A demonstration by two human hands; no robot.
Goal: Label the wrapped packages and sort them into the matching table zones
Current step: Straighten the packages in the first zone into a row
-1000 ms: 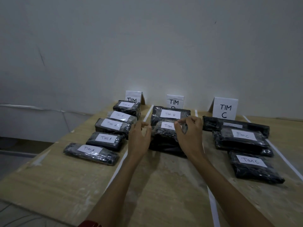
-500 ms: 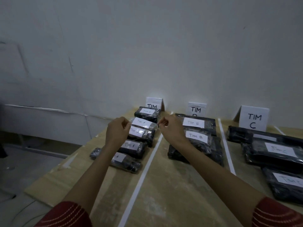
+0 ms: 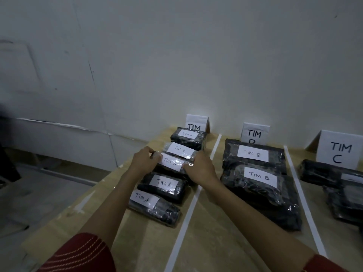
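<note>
Several black wrapped packages labelled TIM A lie in a row in the left zone of the wooden table. My left hand grips the left end of the middle TIM A package, and my right hand grips its right end. Behind it lie two more TIM A packages, in front two others. Two TIM B packages are stacked in the middle zone. Black TIM C packages lie at the right, partly cut off.
White tape strips divide the table into zones. Folded paper signs TIM A, TIM B and TIM C stand at the back against the white wall. The table's left edge drops to the floor.
Both hands left the TIM B stack, moved left and came down on the ends of the middle TIM A package. The view swung left and closer.
</note>
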